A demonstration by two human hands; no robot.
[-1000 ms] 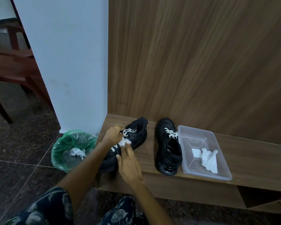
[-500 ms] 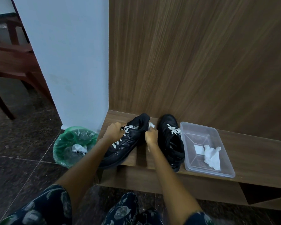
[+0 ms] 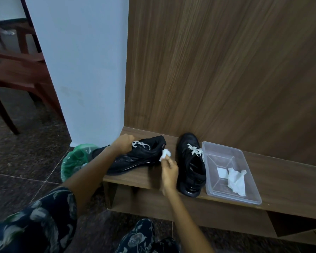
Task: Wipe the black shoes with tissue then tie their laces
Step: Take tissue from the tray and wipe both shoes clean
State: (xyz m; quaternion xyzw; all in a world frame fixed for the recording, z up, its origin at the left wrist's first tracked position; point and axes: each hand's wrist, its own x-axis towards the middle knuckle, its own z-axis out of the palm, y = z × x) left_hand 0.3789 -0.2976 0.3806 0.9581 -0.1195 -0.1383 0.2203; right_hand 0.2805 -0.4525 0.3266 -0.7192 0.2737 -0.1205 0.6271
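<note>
Two black shoes with white laces are on a low wooden bench (image 3: 144, 177). The left shoe (image 3: 135, 159) lies tilted, its toe hanging past the bench's left end. My left hand (image 3: 123, 143) grips it at the laced top. My right hand (image 3: 169, 169) pinches a crumpled white tissue (image 3: 165, 154) against that shoe's heel side. The right shoe (image 3: 191, 163) stands upright beside a clear plastic tray (image 3: 248, 197), untouched, its laces loose.
The tray holds a folded tissue (image 3: 222, 172) and a crumpled one (image 3: 236, 180). A green-lined bin (image 3: 71, 161) stands on the dark tiled floor left of the bench. A wood panel wall rises behind, a white pillar (image 3: 84, 70) and a wooden chair (image 3: 11, 73) at left.
My right hand with the tissue went from the shoe's middle up to its heel, then came down the heel side. The left shoe has shifted leftward over the bench end.
</note>
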